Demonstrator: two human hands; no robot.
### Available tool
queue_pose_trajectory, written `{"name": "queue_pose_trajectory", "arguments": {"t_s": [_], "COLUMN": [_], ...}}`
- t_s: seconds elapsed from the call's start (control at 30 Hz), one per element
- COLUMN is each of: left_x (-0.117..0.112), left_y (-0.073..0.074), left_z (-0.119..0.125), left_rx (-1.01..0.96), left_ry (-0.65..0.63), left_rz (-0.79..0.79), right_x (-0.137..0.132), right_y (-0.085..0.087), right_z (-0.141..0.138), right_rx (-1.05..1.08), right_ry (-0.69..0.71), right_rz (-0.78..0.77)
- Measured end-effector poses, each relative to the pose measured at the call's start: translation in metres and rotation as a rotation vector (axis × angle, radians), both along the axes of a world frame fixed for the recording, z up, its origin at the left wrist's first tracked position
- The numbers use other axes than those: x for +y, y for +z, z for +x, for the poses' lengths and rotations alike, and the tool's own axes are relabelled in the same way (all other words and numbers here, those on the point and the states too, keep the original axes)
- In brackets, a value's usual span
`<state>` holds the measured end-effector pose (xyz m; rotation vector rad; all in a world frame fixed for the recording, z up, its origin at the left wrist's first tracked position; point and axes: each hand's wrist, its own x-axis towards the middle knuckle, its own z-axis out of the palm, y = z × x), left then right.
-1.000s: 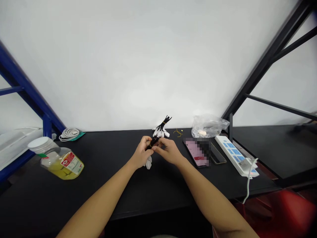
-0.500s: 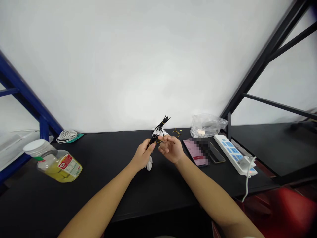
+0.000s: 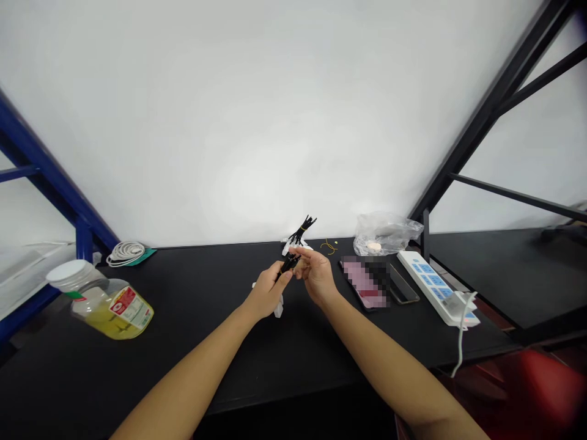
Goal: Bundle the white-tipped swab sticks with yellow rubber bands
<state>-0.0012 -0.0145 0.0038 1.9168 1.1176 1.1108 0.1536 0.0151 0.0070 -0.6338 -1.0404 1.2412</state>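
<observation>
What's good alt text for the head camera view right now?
A person's left hand grips a bundle of thin black strands over a black table, with the right hand at its upper end. Beyond is a second black bundle tied with a yellow band; a jar is at left, two phones and a power strip at right.

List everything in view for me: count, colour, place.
Held bundle: 1, black, centre
White pieces: count unclear, white, below it
Banded bundle: 1, black and white, by wall
Loose bands: count unclear, yellow, right of that
Bag: 1, clear, back right
Phones: 2, pink-screened and dark, right
Power strip: 1, white, right
Jar: 1, clear, yellow contents, left
Coiled cable: 1, white, back left
Frames: 2, blue left, black right
Table: 1, black, foreground
Wall: 1, white, behind
Blurred object: 1, red, lower right
Left hand: 1, bare, around held bundle
Right hand: 1, bare, at held bundle
</observation>
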Motion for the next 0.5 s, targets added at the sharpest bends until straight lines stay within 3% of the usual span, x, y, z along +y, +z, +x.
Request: {"name": "queue_pose_trajectory", "arguments": {"t_s": [0.17, 0.33, 0.5], "left_x": [-0.003, -0.006, -0.006], "left_y": [0.005, 0.009, 0.007], "left_z": [0.004, 0.005, 0.006], "left_rx": [0.135, 0.14, 0.128], "left_ry": [-0.016, -0.079, -0.144], "left_rz": [0.025, 0.014, 0.017], "right_x": [0.0, -0.003, -0.014], "right_y": [0.014, 0.023, 0.033], "right_z": [0.013, 0.025, 0.031], "right_rx": [-0.226, -0.358, -0.655], "right_ry": [0.041, 0.138, 0.126], "right_rz": [0.054, 0.104, 0.396]}}
